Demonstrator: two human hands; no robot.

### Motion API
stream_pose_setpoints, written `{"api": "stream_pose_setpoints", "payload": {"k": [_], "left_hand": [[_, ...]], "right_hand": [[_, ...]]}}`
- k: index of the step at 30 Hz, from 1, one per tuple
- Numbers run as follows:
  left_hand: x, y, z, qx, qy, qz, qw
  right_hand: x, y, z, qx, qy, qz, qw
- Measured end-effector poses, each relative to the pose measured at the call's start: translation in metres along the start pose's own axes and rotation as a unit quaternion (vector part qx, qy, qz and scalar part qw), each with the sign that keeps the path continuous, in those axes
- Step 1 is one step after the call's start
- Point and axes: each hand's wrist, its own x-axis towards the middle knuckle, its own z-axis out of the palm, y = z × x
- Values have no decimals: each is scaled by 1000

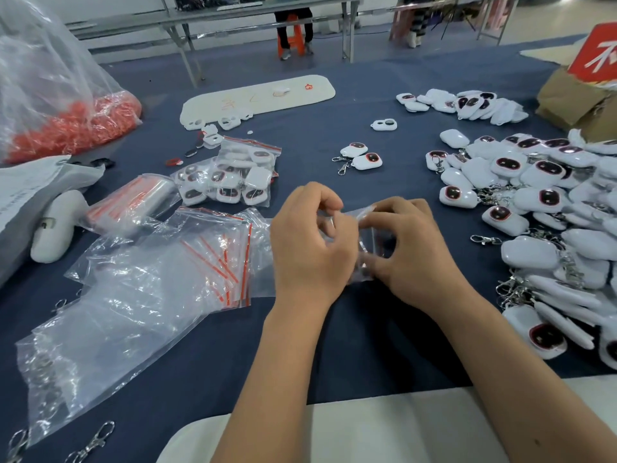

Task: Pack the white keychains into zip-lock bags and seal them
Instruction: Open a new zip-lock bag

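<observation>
Navy tablecloth [350, 345], keychain heap [534, 202], folding tables [233, 18] behind

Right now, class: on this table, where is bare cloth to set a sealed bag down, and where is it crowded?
Bare blue cloth lies mid-table, between the packed bags and the two loose keychains. More lies near the front edge, between the empty zip-lock bags and the forearms. Crowded: the keychain pile fills the right; bags cover the left. Both hands, left hand and right hand, hold a small bag.
</observation>
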Motion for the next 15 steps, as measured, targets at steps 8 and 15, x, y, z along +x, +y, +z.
{"api": "stream_pose_setpoints", "payload": {"k": [8, 15], "left_hand": [[-7, -25, 9, 169, -143, -98, 970], [-3, -24, -4, 208, -64, -98, 971]], "right_hand": [[5, 16, -18, -103, 171, 48, 979], [4, 31, -20, -252, 48, 164, 952]]}}
